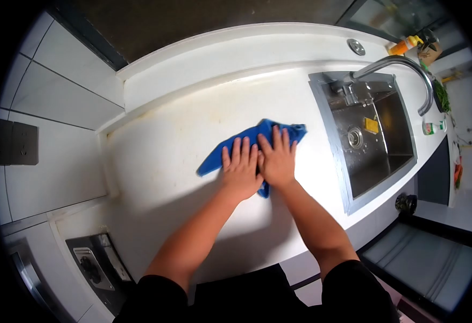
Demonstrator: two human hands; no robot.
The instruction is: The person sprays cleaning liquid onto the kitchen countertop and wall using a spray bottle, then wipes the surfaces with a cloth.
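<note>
A blue cloth [254, 132] lies bunched and partly folded on the white countertop [182, 134]. My left hand [241, 171] rests flat on its middle, fingers stretched out. Beside it, my right hand [277, 160] is also laid flat on the cloth, with the fingers spread a little. The two hands touch or nearly touch near the thumbs. One end of the cloth reaches out to the left, another to the right past my right fingers, and a corner shows below my hands. What lies under the palms is hidden.
On the right is a steel sink [375, 167] with a curved faucet [397, 60] and a yellow sponge [371, 125]. Beyond stand an orange bottle [405, 45], a spray bottle [434, 127] and green vegetables [441, 96]. A stove [93, 266] sits lower left; a tiled wall [58, 91] borders the left.
</note>
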